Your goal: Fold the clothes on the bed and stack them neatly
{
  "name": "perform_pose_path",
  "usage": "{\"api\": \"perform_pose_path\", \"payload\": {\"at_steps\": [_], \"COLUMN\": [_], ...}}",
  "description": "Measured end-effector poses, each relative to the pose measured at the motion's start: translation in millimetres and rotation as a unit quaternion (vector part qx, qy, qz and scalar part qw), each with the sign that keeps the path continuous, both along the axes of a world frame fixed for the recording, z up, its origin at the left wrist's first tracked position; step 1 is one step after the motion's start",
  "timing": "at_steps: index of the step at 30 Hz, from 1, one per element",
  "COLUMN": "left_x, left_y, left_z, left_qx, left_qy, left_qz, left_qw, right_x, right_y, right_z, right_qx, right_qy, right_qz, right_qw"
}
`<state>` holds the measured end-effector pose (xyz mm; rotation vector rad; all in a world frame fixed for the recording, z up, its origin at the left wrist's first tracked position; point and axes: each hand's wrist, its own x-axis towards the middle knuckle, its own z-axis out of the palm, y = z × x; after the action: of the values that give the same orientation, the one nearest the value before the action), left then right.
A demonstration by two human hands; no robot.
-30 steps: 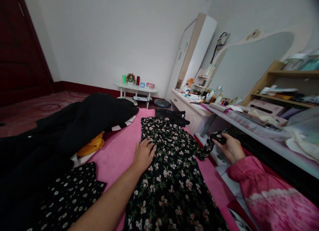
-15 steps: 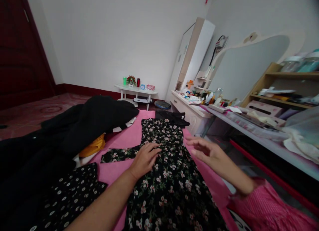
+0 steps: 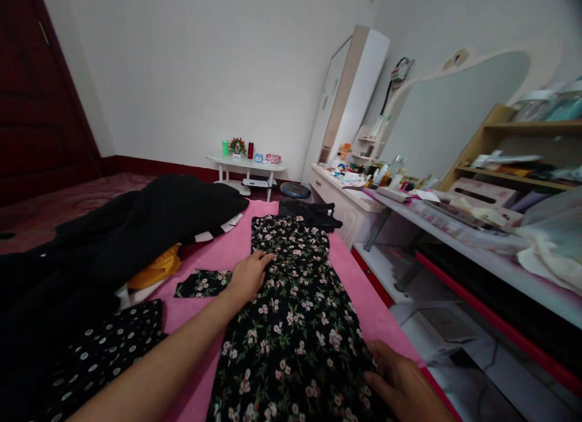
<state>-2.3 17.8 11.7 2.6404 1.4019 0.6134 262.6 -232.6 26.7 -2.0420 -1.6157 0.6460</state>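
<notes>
A black dress with a small flower print [image 3: 295, 313] lies flat on a pink bed cover [image 3: 218, 252]. My left hand [image 3: 248, 275] rests on the dress's left edge near the waist, fingers bent on the cloth. One sleeve [image 3: 202, 284] sticks out to the left of that hand. My right hand [image 3: 400, 382] lies flat on the dress's lower right edge, near the side of the bed.
A heap of black clothes [image 3: 150, 222] with a yellow garment [image 3: 152, 270] covers the bed's left half; a black dotted garment [image 3: 104, 349] lies in front. A folded black garment [image 3: 311, 213] lies beyond the dress. A cluttered dresser [image 3: 359, 197] and shelves [image 3: 513, 167] stand right.
My right hand let go of the right sleeve, swept across the dress and came down to its lower right edge. The right sleeve is now folded in; the left sleeve lies spread out.
</notes>
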Motion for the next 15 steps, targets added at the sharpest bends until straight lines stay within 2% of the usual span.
{"api": "perform_pose_path", "payload": {"at_steps": [3, 8, 12, 15], "left_x": [1.8, 16.3, 29.8, 33.7], "left_y": [17.3, 46.5, 62.7, 68.9], "left_z": [22.7, 76.5, 115.4, 134.9], "left_qx": [-0.014, -0.006, -0.002, 0.02], "left_qy": [0.002, -0.089, -0.162, -0.187], "left_qz": [-0.003, 0.033, -0.01, -0.046], "left_qw": [1.0, 0.995, 0.987, 0.981], "right_x": [-7.5, -26.2, -38.2, -46.3], "right_y": [6.2, 11.6, 17.2, 20.1], "right_z": [5.6, 15.1, 17.6, 18.9], "right_qx": [0.015, 0.027, 0.017, 0.013], "right_qy": [0.063, 0.136, 0.168, 0.196], "right_qz": [0.0, -0.008, 0.0, 0.009], "right_qw": [0.998, 0.99, 0.986, 0.98]}}
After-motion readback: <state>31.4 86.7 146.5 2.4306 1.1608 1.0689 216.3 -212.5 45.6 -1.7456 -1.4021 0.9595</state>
